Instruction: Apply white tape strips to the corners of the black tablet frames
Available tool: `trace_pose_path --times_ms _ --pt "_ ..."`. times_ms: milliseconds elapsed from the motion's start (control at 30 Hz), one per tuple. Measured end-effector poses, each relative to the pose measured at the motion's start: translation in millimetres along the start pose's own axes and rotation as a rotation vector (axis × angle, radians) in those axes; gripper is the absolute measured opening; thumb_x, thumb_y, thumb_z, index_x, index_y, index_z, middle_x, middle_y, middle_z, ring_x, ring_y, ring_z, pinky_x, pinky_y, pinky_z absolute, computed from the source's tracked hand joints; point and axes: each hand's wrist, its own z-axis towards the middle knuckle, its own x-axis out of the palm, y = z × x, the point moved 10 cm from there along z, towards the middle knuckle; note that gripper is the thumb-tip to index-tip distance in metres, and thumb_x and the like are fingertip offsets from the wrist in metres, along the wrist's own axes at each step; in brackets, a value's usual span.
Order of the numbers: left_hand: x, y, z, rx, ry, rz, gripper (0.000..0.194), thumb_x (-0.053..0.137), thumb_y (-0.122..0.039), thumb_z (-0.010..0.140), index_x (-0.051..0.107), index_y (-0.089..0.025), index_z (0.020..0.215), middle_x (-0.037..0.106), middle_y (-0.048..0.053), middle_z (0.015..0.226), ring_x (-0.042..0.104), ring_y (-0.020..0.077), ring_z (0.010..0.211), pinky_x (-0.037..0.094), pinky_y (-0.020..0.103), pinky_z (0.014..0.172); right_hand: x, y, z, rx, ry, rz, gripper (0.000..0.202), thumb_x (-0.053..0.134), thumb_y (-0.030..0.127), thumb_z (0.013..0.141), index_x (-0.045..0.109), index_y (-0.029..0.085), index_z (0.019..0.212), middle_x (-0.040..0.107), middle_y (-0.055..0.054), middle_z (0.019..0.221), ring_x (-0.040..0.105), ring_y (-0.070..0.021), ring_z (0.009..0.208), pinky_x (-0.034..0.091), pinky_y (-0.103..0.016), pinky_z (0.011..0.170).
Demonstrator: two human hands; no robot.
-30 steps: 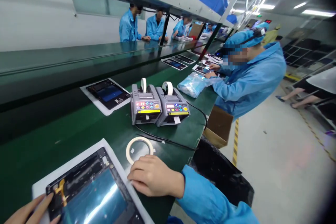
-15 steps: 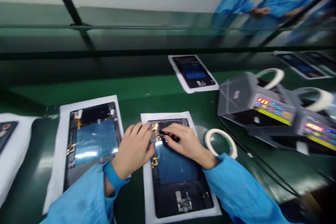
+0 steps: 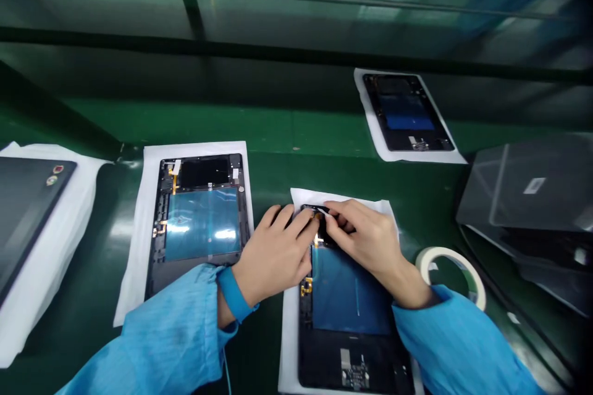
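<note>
An opened tablet (image 3: 352, 296) lies on a white sheet (image 3: 290, 345), showing a blue-filmed panel, gold flex cables and a small circuit board near its bottom. My left hand (image 3: 278, 253), wearing a blue wristband (image 3: 235, 294), reaches over its upper left edge. Its fingers are spread, with the index fingertip by the top corner. My right hand (image 3: 370, 237) pinches a small white strip (image 3: 323, 212) between thumb and index finger at that same corner. The fingers partly hide the contact point.
A second opened tablet (image 3: 199, 222) on a sheet lies left, and a third (image 3: 405, 114) at the back. A dark device (image 3: 28, 197) sits at far left. On the right are a tape roll (image 3: 424, 259), a grey machine (image 3: 523, 188) and a black cable (image 3: 514, 305).
The view has shifted, so the bench things sit further right and the people behind are mostly out of frame. My right fingers have moved to the tablet's top corner; a white strip now shows in them.
</note>
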Motion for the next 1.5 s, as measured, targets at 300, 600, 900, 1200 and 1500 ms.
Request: trace_pose_path --times_ms 300,600,900,1200,1500 --pt "0.5 -2.2 0.1 0.003 0.016 -0.007 0.047 0.043 -0.029 0.096 0.051 -0.012 0.138 0.051 0.009 0.141 0.045 0.0305 0.123 0.036 0.047 0.108 2.8 3.2 -4.1 -0.035 0.015 -0.098 0.014 0.055 0.020 0.093 0.067 0.016 0.100 0.069 -0.001 0.077 0.062 -0.0101 0.064 0.045 -0.024 0.057" --pt "1.6 -2.5 -0.1 0.007 0.015 -0.007 0.047 0.043 -0.029 0.095 0.051 -0.011 0.138 0.051 0.010 0.141 0.045 0.0307 0.123 0.036 0.048 0.108 4.7 4.3 -3.0 -0.056 0.027 -0.132 0.014 0.054 0.021 0.094 0.067 0.017 0.098 0.070 -0.001 0.080 0.064 -0.0109 0.068 0.047 -0.024 0.059" --pt "1.1 -2.3 0.1 0.004 0.011 -0.004 0.044 0.046 -0.028 0.094 0.053 -0.012 0.135 0.051 0.011 0.141 0.046 0.0303 0.124 0.036 0.047 0.108 9.4 4.9 -6.2 -0.076 0.077 -0.168 0.016 0.055 0.022 0.094 0.070 0.019 0.101 0.073 -0.002 0.090 0.067 -0.0115 0.076 0.047 -0.025 0.061" --pt "-0.8 -3.0 -3.1 -0.014 -0.048 -0.034 0.036 0.048 -0.028 0.093 0.058 -0.013 0.124 0.055 0.011 0.133 0.047 0.0289 0.122 0.035 0.044 0.107 11.5 13.8 -10.3 -0.138 0.109 -0.225 0.017 0.056 0.023 0.095 0.071 0.018 0.099 0.072 -0.003 0.091 0.065 -0.0103 0.071 0.043 -0.024 0.055" --pt "0.5 -2.6 -3.6 0.000 -0.026 -0.032 0.038 0.047 -0.027 0.094 0.057 -0.012 0.127 0.056 0.012 0.131 0.046 0.0292 0.122 0.035 0.044 0.106 22.5 27.6 -10.0 -0.210 0.309 -0.412 0.026 0.047 0.025 0.097 0.068 0.015 0.109 0.067 -0.005 0.089 0.058 -0.0149 0.068 0.038 -0.031 0.053"
